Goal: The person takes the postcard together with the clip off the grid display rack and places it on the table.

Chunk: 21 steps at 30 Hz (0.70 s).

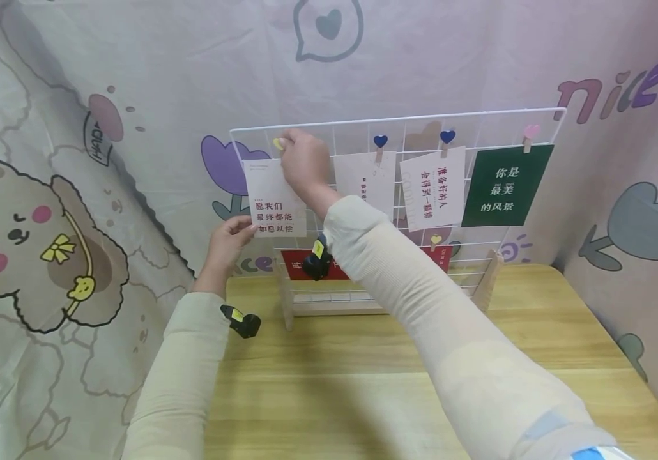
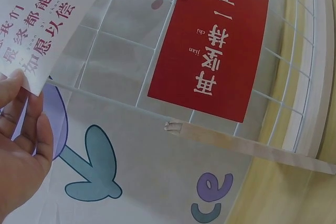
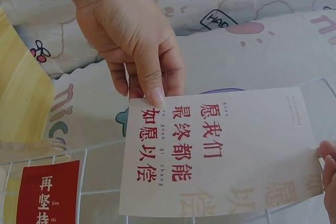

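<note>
A white card [image 1: 274, 198] with red writing lies against the upper left of a white wire grid [image 1: 398, 121]. My left hand [image 1: 228, 246] pinches its lower left corner between thumb and fingers; the left wrist view shows the thumb on the front of the card [image 2: 47, 30]. At the card's top edge, my right hand [image 1: 306, 163] pinches a clip with a yellow heart [image 1: 278, 144], mostly hidden by the fingers. Only the fingertips of that hand show at the right edge of the right wrist view, by the card [image 3: 210, 150].
Heart clips hold two more white cards [image 1: 363, 176] [image 1: 432, 191] and a green card [image 1: 507, 185] on the grid. A red card [image 2: 210, 51] hangs lower down. The grid's wooden base stands on a wooden table [image 1: 306, 396], with patterned cloth [image 1: 162, 76] behind.
</note>
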Each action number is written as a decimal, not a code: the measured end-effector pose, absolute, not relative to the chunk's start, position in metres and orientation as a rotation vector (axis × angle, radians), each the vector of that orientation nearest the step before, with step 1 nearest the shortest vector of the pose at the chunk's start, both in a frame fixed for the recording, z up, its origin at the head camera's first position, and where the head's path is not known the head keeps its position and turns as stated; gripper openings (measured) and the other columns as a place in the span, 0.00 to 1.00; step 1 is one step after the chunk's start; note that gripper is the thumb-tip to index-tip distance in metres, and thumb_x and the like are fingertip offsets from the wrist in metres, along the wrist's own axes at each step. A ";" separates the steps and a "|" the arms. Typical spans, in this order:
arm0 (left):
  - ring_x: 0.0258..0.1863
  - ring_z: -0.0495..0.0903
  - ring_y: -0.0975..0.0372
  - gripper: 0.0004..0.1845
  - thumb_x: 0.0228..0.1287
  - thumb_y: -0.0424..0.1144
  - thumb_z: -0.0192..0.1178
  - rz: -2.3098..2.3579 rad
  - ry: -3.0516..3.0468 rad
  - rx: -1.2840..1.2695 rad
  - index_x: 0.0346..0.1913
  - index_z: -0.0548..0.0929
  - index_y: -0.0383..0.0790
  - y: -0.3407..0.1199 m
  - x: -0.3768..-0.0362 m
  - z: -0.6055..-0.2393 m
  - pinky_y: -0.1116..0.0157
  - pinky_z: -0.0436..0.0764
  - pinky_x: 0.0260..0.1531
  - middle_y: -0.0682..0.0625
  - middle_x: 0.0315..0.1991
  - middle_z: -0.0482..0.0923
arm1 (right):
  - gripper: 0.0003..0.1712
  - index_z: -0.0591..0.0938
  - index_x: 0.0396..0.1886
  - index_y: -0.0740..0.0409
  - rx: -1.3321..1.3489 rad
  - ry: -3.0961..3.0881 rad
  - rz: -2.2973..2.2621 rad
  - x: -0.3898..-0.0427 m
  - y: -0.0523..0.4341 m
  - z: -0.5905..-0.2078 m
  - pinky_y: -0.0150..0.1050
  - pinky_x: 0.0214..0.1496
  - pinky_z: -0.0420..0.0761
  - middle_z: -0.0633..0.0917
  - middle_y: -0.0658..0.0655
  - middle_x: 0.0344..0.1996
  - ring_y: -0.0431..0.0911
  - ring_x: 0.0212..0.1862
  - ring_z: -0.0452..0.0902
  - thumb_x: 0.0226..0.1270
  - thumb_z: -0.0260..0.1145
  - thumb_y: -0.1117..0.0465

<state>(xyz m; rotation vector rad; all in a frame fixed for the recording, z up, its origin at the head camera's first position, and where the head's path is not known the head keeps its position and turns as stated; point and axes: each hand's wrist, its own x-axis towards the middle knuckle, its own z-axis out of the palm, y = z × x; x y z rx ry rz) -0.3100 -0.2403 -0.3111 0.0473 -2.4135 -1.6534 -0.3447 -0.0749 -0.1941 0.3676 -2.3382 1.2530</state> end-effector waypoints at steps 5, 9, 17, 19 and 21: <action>0.39 0.69 0.63 0.19 0.60 0.42 0.52 -1.655 -2.410 0.044 0.50 0.71 0.34 -0.240 -0.308 -0.310 0.62 0.68 0.49 0.50 0.39 0.71 | 0.11 0.78 0.42 0.54 0.386 -2.271 1.380 -0.342 -0.073 -0.193 0.23 0.30 0.72 0.81 0.50 0.35 0.37 0.31 0.74 0.63 0.54 0.59; 0.39 0.69 0.63 0.19 0.60 0.43 0.52 -1.656 -2.412 0.042 0.50 0.71 0.34 -0.240 -0.306 -0.310 0.62 0.68 0.50 0.50 0.40 0.71 | 0.10 0.79 0.41 0.55 0.393 -2.217 1.501 -0.340 -0.072 -0.192 0.22 0.27 0.73 0.82 0.51 0.35 0.37 0.30 0.75 0.62 0.55 0.60; 0.43 0.69 0.58 0.19 0.60 0.42 0.52 -1.678 -2.414 0.028 0.50 0.71 0.34 -0.241 -0.304 -0.313 0.61 0.67 0.50 0.48 0.41 0.71 | 0.09 0.79 0.39 0.57 0.399 -2.157 1.652 -0.336 -0.068 -0.194 0.23 0.29 0.74 0.81 0.52 0.34 0.36 0.30 0.76 0.61 0.56 0.62; 0.45 0.69 0.56 0.19 0.60 0.42 0.52 -1.686 -2.413 0.027 0.51 0.71 0.33 -0.242 -0.302 -0.314 0.61 0.67 0.50 0.47 0.42 0.70 | 0.09 0.79 0.39 0.57 0.397 -2.156 1.674 -0.334 -0.067 -0.195 0.23 0.28 0.74 0.81 0.52 0.33 0.36 0.29 0.76 0.61 0.55 0.62; 0.46 0.68 0.53 0.19 0.61 0.41 0.52 -1.699 -2.412 0.027 0.51 0.70 0.32 -0.242 -0.300 -0.314 0.61 0.67 0.51 0.46 0.43 0.69 | 0.09 0.78 0.39 0.58 0.398 -2.150 1.707 -0.332 -0.066 -0.195 0.23 0.28 0.74 0.81 0.53 0.33 0.36 0.29 0.76 0.61 0.55 0.62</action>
